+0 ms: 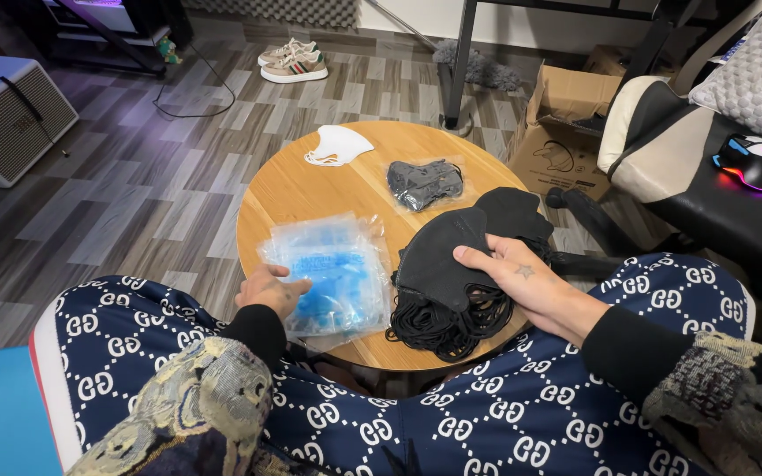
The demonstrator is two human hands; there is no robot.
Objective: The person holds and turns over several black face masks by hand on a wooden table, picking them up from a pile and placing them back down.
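Resting on a stack of black face masks [451, 264], the right hand [522, 280] pressed the top mask down with its fingers [469, 257] spread flat, thumb tucked along the near edge, holding the pile without closing around it. The stack sat on the right side of the round wooden tabletop [310, 189], its tangle of black ear loops [447, 322] spilling toward the person's lap. The left hand [268, 289] lay at the near left edge, fingers loosely curled onto a pile of clear plastic sleeves with blue print [332, 269], touching the pile's lower corner; whether it pinched a sleeve could not be told. Farther back on the tabletop lay one black mask sealed in a clear bag [423, 182], and beside it, toward the far left edge, a loose white mask [337, 144]. Beyond the tabletop an open cardboard box [566, 123] stood on the wooden floor, a pair of sneakers [293, 60] well apart from it.
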